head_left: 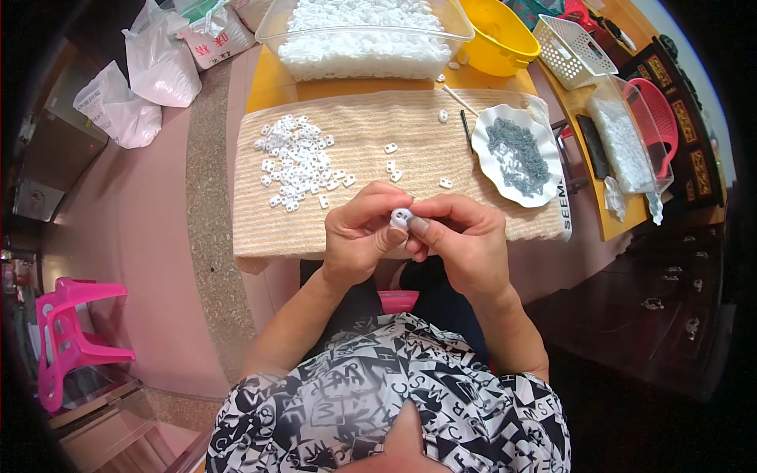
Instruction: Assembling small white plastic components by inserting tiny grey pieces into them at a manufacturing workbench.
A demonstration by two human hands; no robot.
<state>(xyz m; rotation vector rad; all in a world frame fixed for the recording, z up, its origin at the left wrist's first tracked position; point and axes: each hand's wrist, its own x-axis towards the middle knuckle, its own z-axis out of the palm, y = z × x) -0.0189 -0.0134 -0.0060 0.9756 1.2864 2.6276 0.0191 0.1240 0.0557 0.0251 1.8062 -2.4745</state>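
Note:
Between my two hands, above the table's near edge, is a small white plastic piece point(401, 214) with a dark hole. The thumb and fingers of my left hand point(355, 240) pinch it from one side. From the other side my right hand point(475, 243) grips it with thumb and forefinger; whether a smaller part sits in those fingertips is hidden. Farther left lies a pile of white two-holed pieces point(296, 162). Several loose ones, such as a white piece point(391, 148), rest just beyond my hands. Small grey parts point(516, 158) fill a white scalloped plate point(540, 194) at the right.
A striped cloth point(347, 118) covers the table. Behind stand a clear bin point(371, 67) of white pieces and a yellow basin point(505, 59). A black stick point(466, 131) lies beside the plate. White sacks point(162, 71) and a pink stool point(75, 339) are on the left.

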